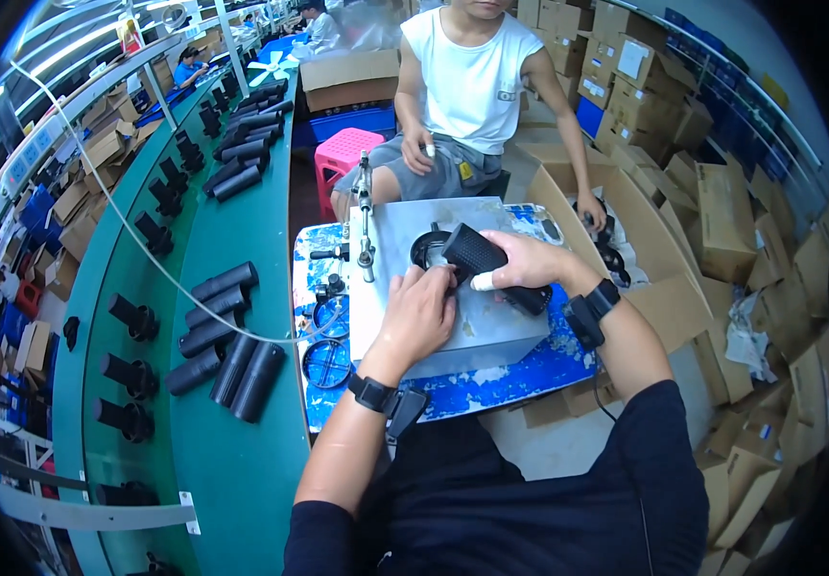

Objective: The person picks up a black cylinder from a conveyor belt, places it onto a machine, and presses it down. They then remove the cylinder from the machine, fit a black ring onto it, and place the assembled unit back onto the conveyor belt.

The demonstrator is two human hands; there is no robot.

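Black cylinder (475,252) — textured, tilted; held above a grey, flat-topped box (477,359).

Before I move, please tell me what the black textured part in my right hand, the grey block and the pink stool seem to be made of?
Black textured part: probably moulded plastic, matte, with an even surface pattern.
Grey block: likely metal, possibly painted, dull with stained patches.
Pink stool: apparently plastic, slightly shiny, evenly coloured, patterned seat.

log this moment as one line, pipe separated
right hand: gripping black textured cylinder | left hand: close beside it, contact unclear | below: grey metal box | at left: green worktop, black tubes
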